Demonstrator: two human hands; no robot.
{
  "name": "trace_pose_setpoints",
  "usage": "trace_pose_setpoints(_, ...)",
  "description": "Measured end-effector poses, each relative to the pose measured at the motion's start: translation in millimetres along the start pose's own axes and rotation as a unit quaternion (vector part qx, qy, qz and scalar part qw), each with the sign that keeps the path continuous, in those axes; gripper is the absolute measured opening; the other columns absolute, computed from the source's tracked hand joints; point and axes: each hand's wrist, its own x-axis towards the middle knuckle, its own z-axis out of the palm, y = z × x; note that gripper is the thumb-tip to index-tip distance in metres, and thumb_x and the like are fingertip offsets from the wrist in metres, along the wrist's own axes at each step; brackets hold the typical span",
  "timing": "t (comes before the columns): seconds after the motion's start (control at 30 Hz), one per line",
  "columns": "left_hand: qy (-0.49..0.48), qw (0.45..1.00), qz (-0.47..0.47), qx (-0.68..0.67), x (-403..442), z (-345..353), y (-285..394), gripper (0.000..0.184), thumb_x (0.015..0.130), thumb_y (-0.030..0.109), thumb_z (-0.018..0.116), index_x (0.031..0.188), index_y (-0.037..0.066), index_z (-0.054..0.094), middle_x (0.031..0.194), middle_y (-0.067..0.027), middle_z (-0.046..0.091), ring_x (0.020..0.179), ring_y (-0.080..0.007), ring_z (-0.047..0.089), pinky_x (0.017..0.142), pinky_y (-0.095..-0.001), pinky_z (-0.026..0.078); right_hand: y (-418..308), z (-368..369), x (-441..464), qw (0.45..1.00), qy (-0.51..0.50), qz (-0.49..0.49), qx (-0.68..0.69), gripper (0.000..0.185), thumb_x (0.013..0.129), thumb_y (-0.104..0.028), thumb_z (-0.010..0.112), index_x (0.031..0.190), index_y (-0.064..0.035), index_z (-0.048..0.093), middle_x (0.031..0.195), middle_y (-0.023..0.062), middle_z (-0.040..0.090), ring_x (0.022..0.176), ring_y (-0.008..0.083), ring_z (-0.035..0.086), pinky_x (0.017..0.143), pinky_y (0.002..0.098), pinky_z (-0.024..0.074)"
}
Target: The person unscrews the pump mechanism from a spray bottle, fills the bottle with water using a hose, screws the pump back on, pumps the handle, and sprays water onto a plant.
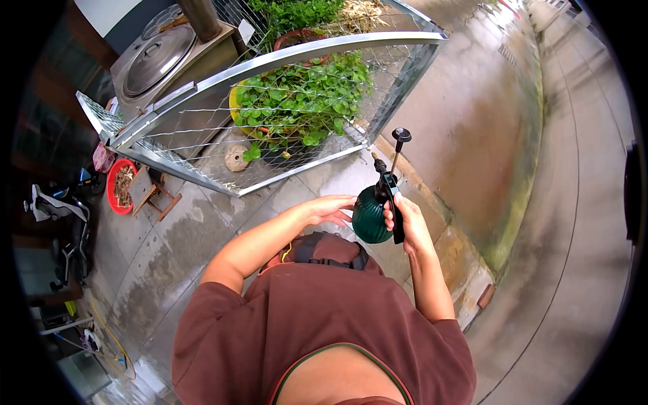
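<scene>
A dark green ribbed spray bottle [371, 217] with a black pump top is held in front of my body. Its pump rod and round knob stand raised, and the brass-coloured nozzle points toward the fence. My right hand [410, 221] is closed around the black handle on the bottle's right side. On the other side, my left hand [331, 210] is open, fingers stretched toward the bottle's wall; whether the fingertips touch it I cannot tell. Beyond both hands, a leafy green plant [297, 101] grows behind a metal mesh fence [270, 57].
A metal-lidded stove [160, 59] stands behind the fence. To the left are a red basin [122, 187] of brown scraps, a small wooden stool [154, 192] and a parked scooter [71, 223]. A yellow hose [111, 331] lies lower left. Wet concrete [472, 155] stretches right.
</scene>
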Motion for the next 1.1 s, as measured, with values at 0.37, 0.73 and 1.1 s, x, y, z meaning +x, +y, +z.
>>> trace_pose_setpoints(0.37,0.147,0.966,0.152,0.146,-24,15,28,0.055,0.098,0.041,0.058,0.139,0.005,0.054,0.128,-0.0068,0.062,0.105,-0.0140,0.060,0.088,-0.0293,0.046,15,-6,3,0.999,-0.032,-0.014,-0.008,0.034,0.102,-0.034,0.050,0.088,-0.0043,0.058,0.069,-0.0008,0.053,0.057,0.0080,0.046,0.054,0.0224,0.0373)
trace_pose_setpoints(0.73,0.421,0.521,0.538,0.513,-77,108,130,0.051,0.085,0.039,0.072,0.124,0.008,0.061,0.106,-0.0119,0.065,0.080,-0.0266,0.067,0.067,-0.0372,0.054,35,-3,6,0.996,-0.038,-0.054,-0.062,0.034,0.103,-0.033,0.050,0.085,-0.0049,0.059,0.067,-0.0010,0.052,0.054,0.0075,0.044,0.053,0.0226,0.0355)
trace_pose_setpoints(1.1,0.426,0.508,0.464,0.588,-30,94,79,0.034,0.086,0.037,0.070,0.072,0.011,0.054,0.066,-0.0070,0.053,0.054,-0.0259,0.063,0.044,-0.0379,0.048,51,-10,9,0.985,-0.025,-0.067,-0.155,0.036,0.101,-0.028,0.052,0.076,-0.0027,0.058,0.057,-0.0014,0.050,0.047,0.0065,0.044,0.044,0.0245,0.0338)
